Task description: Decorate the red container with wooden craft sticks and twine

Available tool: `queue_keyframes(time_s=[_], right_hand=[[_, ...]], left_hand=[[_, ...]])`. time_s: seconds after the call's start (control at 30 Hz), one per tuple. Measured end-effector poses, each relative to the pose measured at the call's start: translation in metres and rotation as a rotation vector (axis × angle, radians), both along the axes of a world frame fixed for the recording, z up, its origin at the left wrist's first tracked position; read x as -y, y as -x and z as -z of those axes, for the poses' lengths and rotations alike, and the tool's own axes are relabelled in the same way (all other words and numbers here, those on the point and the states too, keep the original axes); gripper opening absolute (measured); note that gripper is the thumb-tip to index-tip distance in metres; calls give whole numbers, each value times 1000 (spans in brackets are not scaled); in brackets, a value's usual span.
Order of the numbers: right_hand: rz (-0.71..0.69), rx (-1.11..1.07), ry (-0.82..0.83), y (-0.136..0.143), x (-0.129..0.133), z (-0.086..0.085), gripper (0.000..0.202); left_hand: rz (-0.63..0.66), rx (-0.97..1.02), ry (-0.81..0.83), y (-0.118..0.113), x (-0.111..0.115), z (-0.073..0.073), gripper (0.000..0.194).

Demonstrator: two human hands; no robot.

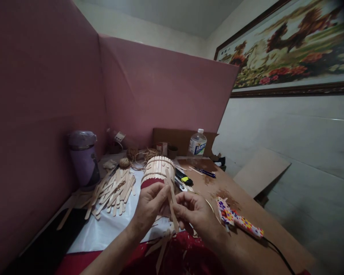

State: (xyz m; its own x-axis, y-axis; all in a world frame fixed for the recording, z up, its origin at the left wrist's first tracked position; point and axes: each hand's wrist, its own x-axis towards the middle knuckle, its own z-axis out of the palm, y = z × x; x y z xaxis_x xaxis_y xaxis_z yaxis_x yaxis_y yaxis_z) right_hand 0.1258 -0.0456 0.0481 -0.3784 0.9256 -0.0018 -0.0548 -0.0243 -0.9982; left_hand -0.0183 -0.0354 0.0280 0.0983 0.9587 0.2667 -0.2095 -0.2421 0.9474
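Observation:
Between my two hands is a wooden craft stick (172,204), tilted, its upper end in front of a round container. My left hand (153,200) pinches it from the left between thumb and fingers. From the right, the closed fingers of my right hand (193,210) grip the same stick lower down. Just beyond stands the container covered in craft sticks (157,168), with cord bands round it and a dark red part at its lower left. A heap of loose craft sticks (114,194) lies on white sheeting to the left.
A flowered glue gun (237,219) with a black cord lies at right. Behind my hands are a yellow-and-black cutter (185,178), a pen (205,173) and a clear bottle (197,144). A purple flask (84,160) stands left, near twine (150,154). Pink panels (166,91) rise behind.

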Motion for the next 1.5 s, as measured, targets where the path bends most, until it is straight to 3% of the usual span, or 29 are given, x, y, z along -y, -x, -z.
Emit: queue_keyframes(time_s=[0.07, 0.2, 0.27, 0.4, 0.5, 0.67, 0.9, 1.23, 1.33, 1.4, 1.47, 1.5], right_hand=[[16, 25, 18, 1, 1, 1, 41], [56, 25, -25, -4, -2, 9, 41], [150, 89, -90, -9, -7, 15, 38], [492, 481, -361, -25, -26, 26, 24], [602, 790, -495, -37, -44, 30, 21], [574, 1063, -510, -49, -66, 35, 27], [540, 1201, -537, -49, -74, 31, 26], [589, 1372, -498, -53, -93, 27, 28], [601, 1370, -591, -44, -78, 21, 23], [569, 1252, -728, -36, -57, 14, 26], [428, 1036, -697, -26, -32, 9, 41], [285, 924, -637, -22, -20, 7, 45]], left_hand=[[44, 64, 87, -2, 0, -2, 34], [61, 104, 111, -4, 0, -3, 33], [71, 131, 111, -4, -1, -3, 32], [108, 126, 103, -2, -3, -2, 30], [99, 95, 123, -2, -3, -1, 27], [108, 58, 131, -4, -4, 1, 26], [70, -11, 92, -5, -7, 7, 27], [127, -34, 108, -9, -4, 7, 32], [130, -25, 96, -10, -3, 7, 31], [124, 3, 78, -10, -2, 6, 30], [111, 31, 45, -8, 0, 5, 28], [105, 40, 24, -8, 1, 4, 28]])
